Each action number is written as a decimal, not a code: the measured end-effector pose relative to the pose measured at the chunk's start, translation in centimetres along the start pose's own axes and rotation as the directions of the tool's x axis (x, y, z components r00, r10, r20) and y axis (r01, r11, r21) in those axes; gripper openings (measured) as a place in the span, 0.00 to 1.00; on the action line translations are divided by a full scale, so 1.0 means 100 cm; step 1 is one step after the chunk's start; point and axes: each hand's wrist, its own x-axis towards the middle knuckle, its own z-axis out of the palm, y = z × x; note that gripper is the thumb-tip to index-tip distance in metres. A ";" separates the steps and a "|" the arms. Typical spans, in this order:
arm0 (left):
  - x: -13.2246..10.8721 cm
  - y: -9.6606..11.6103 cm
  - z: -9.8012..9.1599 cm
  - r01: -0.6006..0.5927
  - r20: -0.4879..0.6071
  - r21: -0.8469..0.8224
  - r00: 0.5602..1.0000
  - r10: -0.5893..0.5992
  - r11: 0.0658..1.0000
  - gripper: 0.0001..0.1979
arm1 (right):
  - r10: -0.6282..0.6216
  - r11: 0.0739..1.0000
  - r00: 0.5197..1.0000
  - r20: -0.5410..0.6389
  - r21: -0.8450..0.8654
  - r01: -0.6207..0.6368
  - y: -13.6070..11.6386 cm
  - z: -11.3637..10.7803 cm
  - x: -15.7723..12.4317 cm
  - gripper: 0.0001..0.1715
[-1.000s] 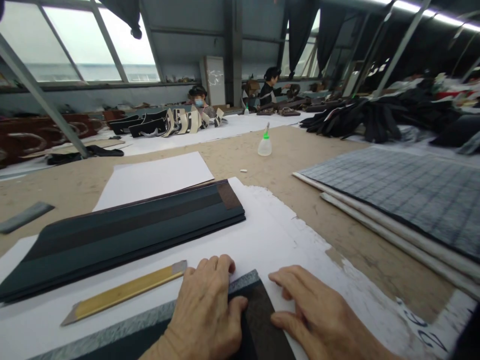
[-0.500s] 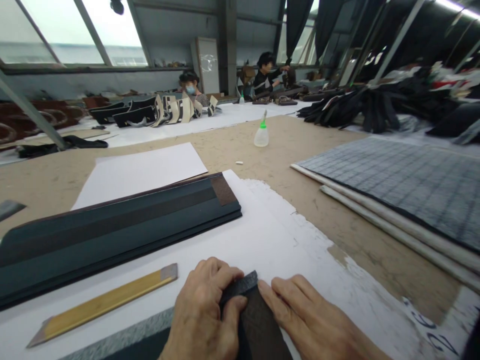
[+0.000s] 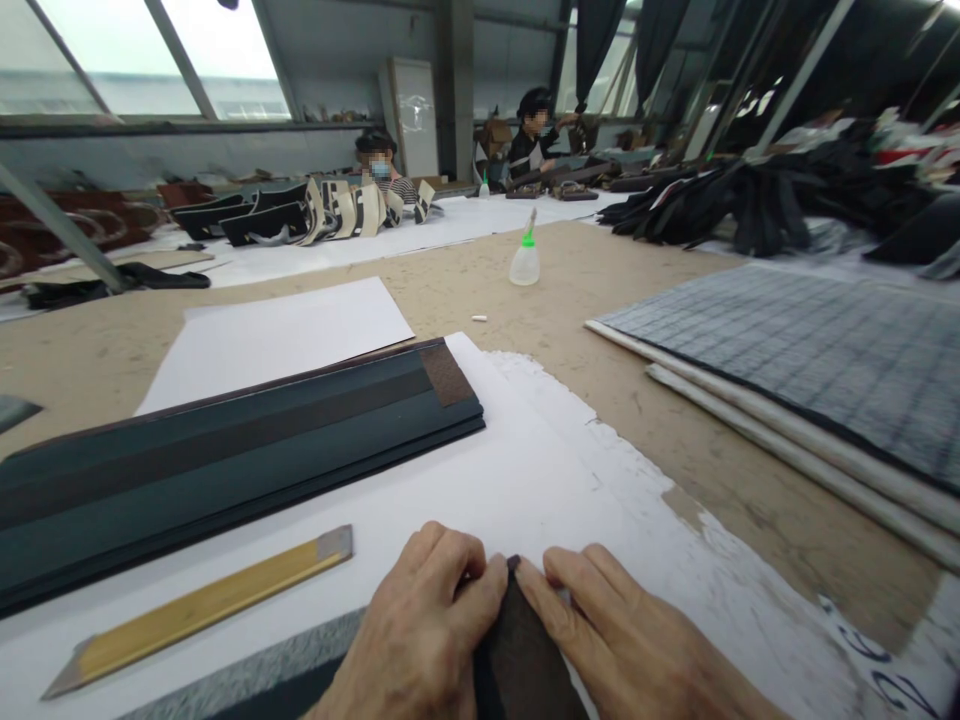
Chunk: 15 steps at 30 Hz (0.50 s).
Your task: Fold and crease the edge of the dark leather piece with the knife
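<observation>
A dark brown leather-like piece (image 3: 523, 655) lies on the white paper at the bottom middle, its narrow far end between my two hands. My left hand (image 3: 427, 625) is closed on its left side, thumb and curled fingers pressed at the tip. From the other side, my right hand (image 3: 622, 625) presses its bunched fingertips against the same tip and right edge. Only a small dark point of the end shows between the fingertips. Beside my left wrist runs a grey-edged dark panel (image 3: 300, 650), partly under the hand. Left of that lies a yellow flat-bladed knife (image 3: 210, 600).
A stack of dark green panels (image 3: 225, 440) with brown strips lies beyond the knife, near a white sheet (image 3: 285, 330). A green-capped squeeze bottle (image 3: 525, 262) stands mid-table. Grey checked boards (image 3: 810, 350) lie at the right. Two people work at the far tables.
The dark flap that stuck up by my left fingers is now folded down out of sight. My left thumb has moved to the tip, close against my right fingertips.
</observation>
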 end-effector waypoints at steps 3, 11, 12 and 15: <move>0.001 0.001 0.001 -0.032 0.057 0.077 0.998 0.027 0.996 0.16 | 0.002 0.999 1.000 0.021 0.052 -0.003 0.002 0.001 -0.002 0.22; 0.005 0.003 0.002 -0.080 0.089 0.209 0.994 0.062 0.975 0.18 | 0.137 0.949 0.990 -0.014 0.288 -0.128 0.008 0.005 -0.014 0.24; 0.005 0.004 0.002 -0.083 0.080 0.225 0.995 0.067 0.971 0.19 | 0.145 0.947 0.989 -0.031 0.294 -0.129 0.007 0.006 -0.015 0.24; 0.008 0.009 0.002 -0.080 0.074 0.253 0.995 0.063 0.964 0.21 | 0.113 0.952 0.994 -0.005 0.286 -0.107 0.006 0.010 -0.015 0.23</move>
